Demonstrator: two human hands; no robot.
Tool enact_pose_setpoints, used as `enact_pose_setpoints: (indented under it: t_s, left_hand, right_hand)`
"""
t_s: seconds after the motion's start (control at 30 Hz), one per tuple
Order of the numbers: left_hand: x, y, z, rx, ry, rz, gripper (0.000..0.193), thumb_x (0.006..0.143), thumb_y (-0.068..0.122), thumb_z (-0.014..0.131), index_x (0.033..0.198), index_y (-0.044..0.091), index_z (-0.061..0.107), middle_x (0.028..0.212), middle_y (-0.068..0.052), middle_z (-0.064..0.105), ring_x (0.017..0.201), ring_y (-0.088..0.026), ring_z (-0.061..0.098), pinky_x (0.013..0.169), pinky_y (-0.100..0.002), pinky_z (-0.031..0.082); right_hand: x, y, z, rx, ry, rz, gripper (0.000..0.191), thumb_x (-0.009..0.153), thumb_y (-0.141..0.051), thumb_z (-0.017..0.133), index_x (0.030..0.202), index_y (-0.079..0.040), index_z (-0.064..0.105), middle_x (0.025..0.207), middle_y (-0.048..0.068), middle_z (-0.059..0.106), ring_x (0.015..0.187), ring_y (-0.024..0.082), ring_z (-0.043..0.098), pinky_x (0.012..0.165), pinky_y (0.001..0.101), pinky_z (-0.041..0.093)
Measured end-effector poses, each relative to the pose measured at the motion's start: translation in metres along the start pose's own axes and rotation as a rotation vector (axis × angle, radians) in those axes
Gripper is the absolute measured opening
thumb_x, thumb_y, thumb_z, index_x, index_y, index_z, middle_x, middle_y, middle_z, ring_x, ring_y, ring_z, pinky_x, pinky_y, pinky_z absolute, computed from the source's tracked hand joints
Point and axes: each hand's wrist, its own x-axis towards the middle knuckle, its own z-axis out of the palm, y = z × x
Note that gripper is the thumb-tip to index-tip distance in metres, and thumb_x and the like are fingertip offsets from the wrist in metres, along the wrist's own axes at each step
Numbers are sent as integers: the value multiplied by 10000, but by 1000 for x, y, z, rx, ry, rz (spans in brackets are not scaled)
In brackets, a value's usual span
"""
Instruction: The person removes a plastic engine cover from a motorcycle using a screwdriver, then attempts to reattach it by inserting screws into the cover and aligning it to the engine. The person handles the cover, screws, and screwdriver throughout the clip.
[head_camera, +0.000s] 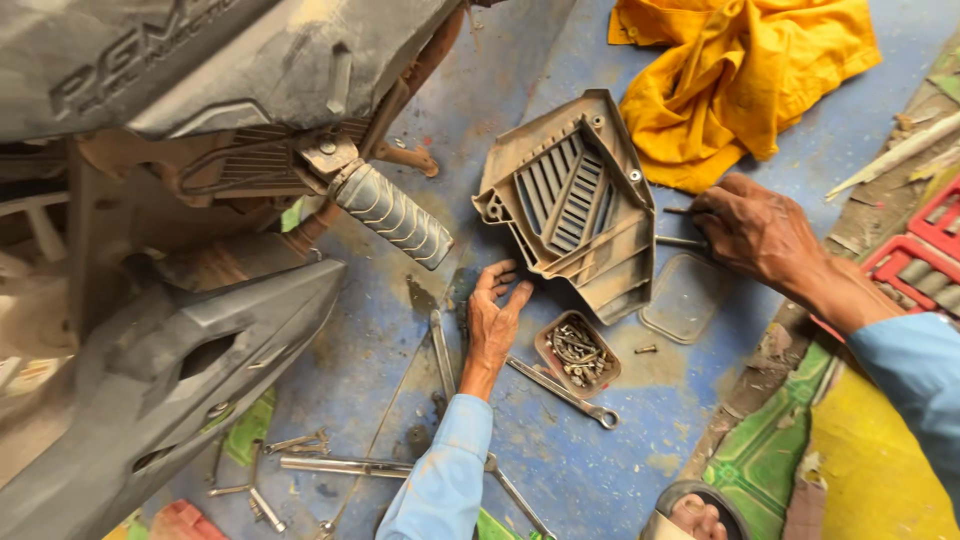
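A: Describe the grip of the left hand (494, 318).

B: Palm turned up, fingers loosely spread and curled. The fingertips reach under the lower left edge of the grey plastic cover (575, 205) and touch it; nothing is closed inside the hand.

A: And the right hand (757, 232)?

B: Seen from the back, knuckles up, fingers pressed together around a thin metal tool (676, 211) whose tip sticks out to the left, at the cover's right edge. The kind of tool cannot be told, since most of it is hidden by the hand.

A: Where does the cover sit, and how does it look?

B: It lies tilted on the blue floor (560, 460) between the two hands, inner side up. It is a dusty, mud-stained shell with a raised rim, a slatted vent grille in the middle and small screw bosses at its corners.

A: What lies around it?

B: Just below it, a small brown tray of bolts (577, 353); beside that, a clear plastic lid (683, 297). A spanner (563, 392) lies on the floor near the left wrist. A yellow cloth (740, 80) is crumpled above the cover. At the left stands a dirty scooter body with a ribbed footpeg (392, 213) pointing toward the cover. A red tool case (915, 255) is at the right edge.
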Motion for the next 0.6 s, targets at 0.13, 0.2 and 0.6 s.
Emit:
enact_pose_setpoints:
  t_s: [0.13, 0.2, 0.6]
  left_hand:
    - [-1, 2, 4, -107, 8, -97, 474, 873, 218, 739, 1260, -27, 619, 1117, -144, 703, 1022, -210, 649, 907, -338, 535]
    - [-1, 9, 7, -235, 16, -122, 461, 885, 212, 724, 1255, -40, 616, 1099, -131, 701, 1001, -190, 644, 895, -317, 541]
    - [62, 186, -1, 358, 283, 364, 620, 1067, 187, 510, 1576, -44, 240, 873, -113, 701, 785, -219, 718, 734, -346, 580]
  right_hand:
    - [-6, 2, -1, 100, 88, 12, 158, 910, -141, 706, 1066, -124, 720, 1002, 106, 656, 918, 333, 669, 777, 430, 547]
    - [-6, 4, -2, 123, 90, 18, 163, 894, -128, 718, 1057, -123, 722, 977, 100, 653, 889, 315, 672, 765, 419, 550]
    - [0, 25, -5, 152, 85, 61, 156, 875, -136, 736, 1029, -130, 715, 931, 78, 649, 844, 279, 681, 729, 406, 553]
